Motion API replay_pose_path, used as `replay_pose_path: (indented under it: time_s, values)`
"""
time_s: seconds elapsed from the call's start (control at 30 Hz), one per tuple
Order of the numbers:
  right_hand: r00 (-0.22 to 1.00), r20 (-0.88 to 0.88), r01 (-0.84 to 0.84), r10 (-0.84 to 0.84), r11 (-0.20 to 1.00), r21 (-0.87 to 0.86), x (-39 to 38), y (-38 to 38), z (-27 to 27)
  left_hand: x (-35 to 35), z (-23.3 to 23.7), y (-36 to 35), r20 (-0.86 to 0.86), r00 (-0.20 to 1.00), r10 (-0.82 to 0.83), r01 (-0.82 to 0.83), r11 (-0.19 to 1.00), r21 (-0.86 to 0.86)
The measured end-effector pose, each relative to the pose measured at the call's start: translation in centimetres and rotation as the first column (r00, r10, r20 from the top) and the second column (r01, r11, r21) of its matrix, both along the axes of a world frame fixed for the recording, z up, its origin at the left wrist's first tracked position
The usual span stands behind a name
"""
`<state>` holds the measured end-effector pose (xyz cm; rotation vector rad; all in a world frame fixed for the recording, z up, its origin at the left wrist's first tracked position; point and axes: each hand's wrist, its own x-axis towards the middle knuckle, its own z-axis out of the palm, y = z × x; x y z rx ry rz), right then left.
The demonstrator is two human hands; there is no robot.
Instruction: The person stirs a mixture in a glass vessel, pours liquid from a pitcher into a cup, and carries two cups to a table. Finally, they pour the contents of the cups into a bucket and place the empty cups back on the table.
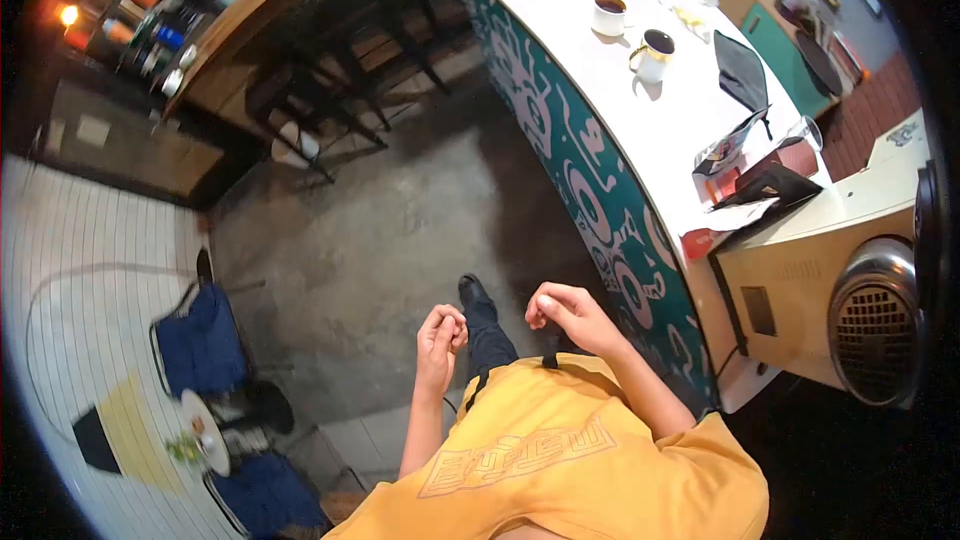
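Both hands are raised in front of the yellow shirt, above the grey floor. My left hand (440, 340) has its fingers curled together, and whatever they might hold is too small to make out. My right hand (568, 315) is curled, thumb against the fingers, beside the patterned front of the counter; its inner side is hidden. The two hands are apart and touch neither the counter nor any cup. On the white counter top (665, 130) stand a white and gold mug (652, 58), a white cup with dark liquid (609, 16) and several other cups.
Opened bags (750, 175) and a dark pouch (741, 72) lie on the counter. A beige machine (790, 305) stands at the right. Dark stools (300, 105) are under a wooden bar. Blue chairs (200, 340) and a small round table (205, 430) are at the lower left.
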<state>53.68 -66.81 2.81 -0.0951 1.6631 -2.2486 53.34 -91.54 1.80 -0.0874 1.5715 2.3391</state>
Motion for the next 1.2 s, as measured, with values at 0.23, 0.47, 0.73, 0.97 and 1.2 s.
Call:
replay_pose_path:
  time_s: [0.23,0.47,0.73,0.97,1.2]
  values:
    - [0.922,-0.057,0.386,-0.382,0.919,0.085,-11.7,-4.6,1.5,-18.7,2.1,-3.1,0.014,0.961,-0.277,0.277,0.96,-0.038]
    - [0.65,-0.058,0.76,-0.758,0.649,0.031,-18.1,-1.4,3.2,-33.3,1.8,2.6,-0.069,0.794,-0.604,0.556,0.767,-0.32]
    - [0.295,-0.118,0.955,-0.948,0.289,0.066,-27.9,10.3,-1.5,-45.9,0.2,19.9,-0.321,0.697,-0.641,0.465,0.745,-0.479]
    - [0.261,-0.027,0.952,-0.965,0.252,0.173,-31.5,14.7,-4.5,-51.8,-1.5,33.8,-0.4,0.597,-0.696,0.302,0.656,-0.691]
    - [0.298,0.021,0.949,-0.954,0.299,0.104,-32.2,15.5,-5.4,-54.6,-5.0,39.5,-0.491,0.448,-0.747,0.334,0.65,-0.683]
